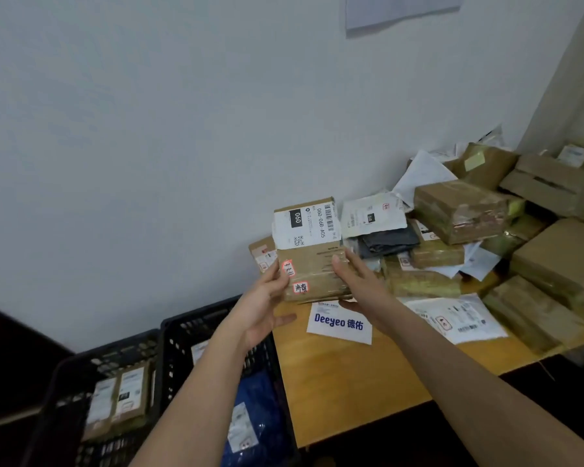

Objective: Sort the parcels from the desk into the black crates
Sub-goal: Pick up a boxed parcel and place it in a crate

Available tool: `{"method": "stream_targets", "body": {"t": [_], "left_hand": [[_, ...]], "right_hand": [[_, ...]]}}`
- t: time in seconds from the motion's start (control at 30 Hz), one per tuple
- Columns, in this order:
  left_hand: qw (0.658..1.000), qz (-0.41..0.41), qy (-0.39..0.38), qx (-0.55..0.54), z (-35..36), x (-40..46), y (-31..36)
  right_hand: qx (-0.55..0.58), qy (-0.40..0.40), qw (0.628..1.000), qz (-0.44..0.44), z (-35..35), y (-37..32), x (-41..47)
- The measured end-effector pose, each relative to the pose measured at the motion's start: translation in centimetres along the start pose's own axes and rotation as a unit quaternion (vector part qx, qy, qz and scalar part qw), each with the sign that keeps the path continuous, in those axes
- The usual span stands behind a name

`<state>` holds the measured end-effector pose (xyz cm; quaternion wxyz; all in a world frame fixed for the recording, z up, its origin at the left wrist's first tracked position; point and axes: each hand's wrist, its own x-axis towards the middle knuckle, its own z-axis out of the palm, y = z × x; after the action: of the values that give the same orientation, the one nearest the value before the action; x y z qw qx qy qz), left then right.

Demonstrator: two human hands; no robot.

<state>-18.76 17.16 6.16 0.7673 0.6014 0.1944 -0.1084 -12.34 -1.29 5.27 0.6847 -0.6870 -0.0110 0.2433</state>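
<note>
We hold the cardboard parcel (pixel 312 254) over the worktop's (pixel 351 375) 9 o'clock edge | left hand (pixel 267 298) and right hand (pixel 358 281) grip its sides | black crates (pixel 169 335) — at 7 o'clock

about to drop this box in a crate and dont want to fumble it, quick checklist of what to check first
1. Both hands on the box: ok. Left hand holds its left edge, right hand its right side.
2. Grip firm: cannot tell; the right thumb sits under the box, fingers lie flat.
3. Label readable for sorting: ok, the white label faces the camera, printed 060.
4. Box clear of the desk pile: ok, lifted above it.
5. Room in the near crate: cannot tell; a blue bag lies inside, arm hides part.
6. Far crate: ok, two boxes inside, space beside them.
</note>
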Motion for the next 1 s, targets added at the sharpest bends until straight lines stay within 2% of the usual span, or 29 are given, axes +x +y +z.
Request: {"method": "stream_targets", "body": {"t": [0.17,0.5,0.63,0.87,1.0], "left_hand": [[0.998,-0.013,0.049,-0.035,-1.7,-4.5,-4.3],[0.99,-0.002,0.13,-0.056,-11.2,-11.3,-6.2],[0.987,-0.019,0.145,-0.061,-17.8,-15.2,-7.2],[0.975,-0.033,0.212,-0.064,-32.2,-23.4,-8.6],[0.968,-0.062,0.236,-0.057,-37.6,-25.6,-10.0]], "right_hand": [[-0.049,-0.081,0.993,0.064,1.4,3.3,-2.4],[-0.051,-0.133,0.986,0.083,11.5,5.1,-5.1],[-0.058,-0.13,0.984,0.107,18.9,6.8,-5.8],[-0.107,-0.133,0.979,0.109,36.4,11.1,-7.7],[-0.117,-0.151,0.971,0.141,41.9,13.7,-8.7]]}}
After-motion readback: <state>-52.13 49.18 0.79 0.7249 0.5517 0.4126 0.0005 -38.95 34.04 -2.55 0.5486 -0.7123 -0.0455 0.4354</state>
